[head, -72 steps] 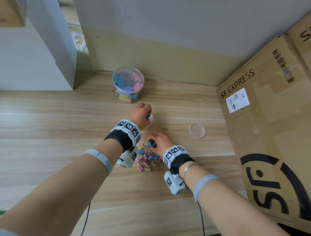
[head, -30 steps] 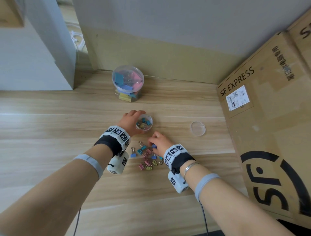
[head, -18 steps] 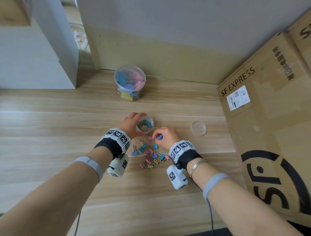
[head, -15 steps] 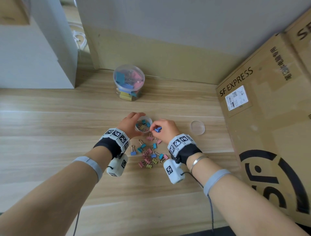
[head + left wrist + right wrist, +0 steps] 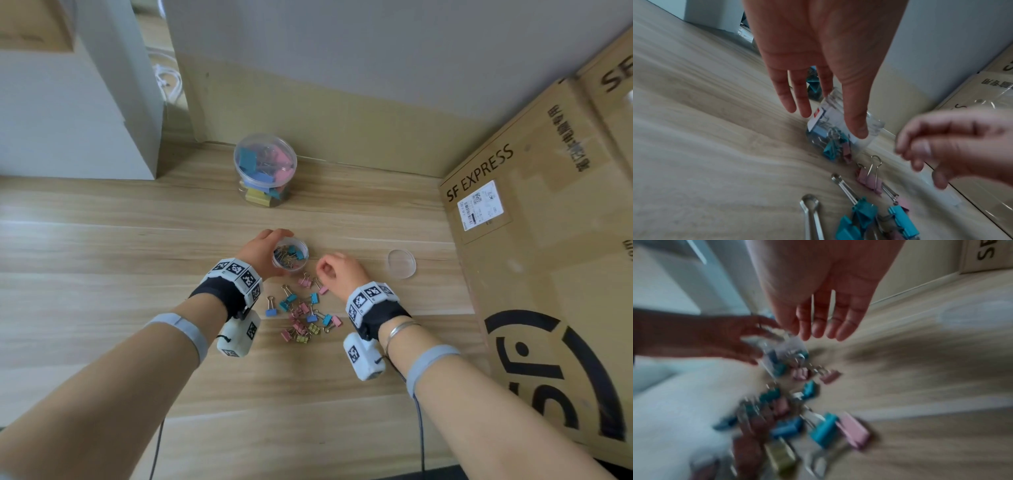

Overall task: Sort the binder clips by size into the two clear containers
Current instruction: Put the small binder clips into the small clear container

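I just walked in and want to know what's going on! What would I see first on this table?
First, the bright heap of little binder clips, pink, blue and yellow, lying between the two hands. Just beyond it the left hand holds a small clear container partly filled with clips, and the right hand hovers beside it. Farther back stands a big clear container of larger clips.

A storeroom or office corner, by the look of it: a wood-grain floor [image 5: 102, 246] meets a plain grey wall [image 5: 376, 44], with SF EXPRESS shipping cartons [image 5: 534, 240] stacked right and a white cabinet [image 5: 68, 113] far left.
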Demonstrator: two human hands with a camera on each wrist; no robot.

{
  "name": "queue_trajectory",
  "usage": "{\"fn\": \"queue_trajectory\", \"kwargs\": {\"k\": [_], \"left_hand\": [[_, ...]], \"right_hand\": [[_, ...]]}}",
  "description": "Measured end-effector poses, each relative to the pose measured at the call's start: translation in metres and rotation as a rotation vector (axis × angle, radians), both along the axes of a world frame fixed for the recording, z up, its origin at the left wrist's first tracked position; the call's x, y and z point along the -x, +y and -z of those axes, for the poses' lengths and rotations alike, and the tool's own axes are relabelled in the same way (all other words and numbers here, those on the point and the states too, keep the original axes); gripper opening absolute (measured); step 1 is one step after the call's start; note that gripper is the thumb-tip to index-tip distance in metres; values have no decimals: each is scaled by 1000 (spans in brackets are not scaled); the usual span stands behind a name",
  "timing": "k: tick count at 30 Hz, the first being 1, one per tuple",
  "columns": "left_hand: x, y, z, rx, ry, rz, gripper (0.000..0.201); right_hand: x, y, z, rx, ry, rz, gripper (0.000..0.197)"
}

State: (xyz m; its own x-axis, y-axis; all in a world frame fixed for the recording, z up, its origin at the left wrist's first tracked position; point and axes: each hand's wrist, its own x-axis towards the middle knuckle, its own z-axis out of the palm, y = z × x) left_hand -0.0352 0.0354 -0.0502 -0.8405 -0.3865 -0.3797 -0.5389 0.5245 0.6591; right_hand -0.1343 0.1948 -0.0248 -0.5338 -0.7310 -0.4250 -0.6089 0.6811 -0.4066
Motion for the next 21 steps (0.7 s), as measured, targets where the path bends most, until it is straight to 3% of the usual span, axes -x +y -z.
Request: {"fn": "queue_trajectory", "kwargs": {"k": [2, 4, 8, 12, 17, 21], "left_hand": [[0, -2, -1, -5, -12, 11, 81], [0, -2, -1, -18, -11, 6, 81], [-2, 0, 0, -18, 8, -16, 80], [-2, 1, 0, -19, 8, -21, 80], [-3, 1, 2, -15, 6, -25, 79], [-4, 1, 3, -12, -2, -28, 80]], "right_hand": [[-4, 8, 10, -214, -60, -89, 56], [-10, 10, 14, -289, -89, -168, 86], [-24, 8, 22, -294, -39, -339, 105], [-34, 7, 25, -344, 54, -498, 90], [-33, 7, 25, -237, 39, -490, 45], [-31, 7, 26, -198, 36, -465, 34]]}}
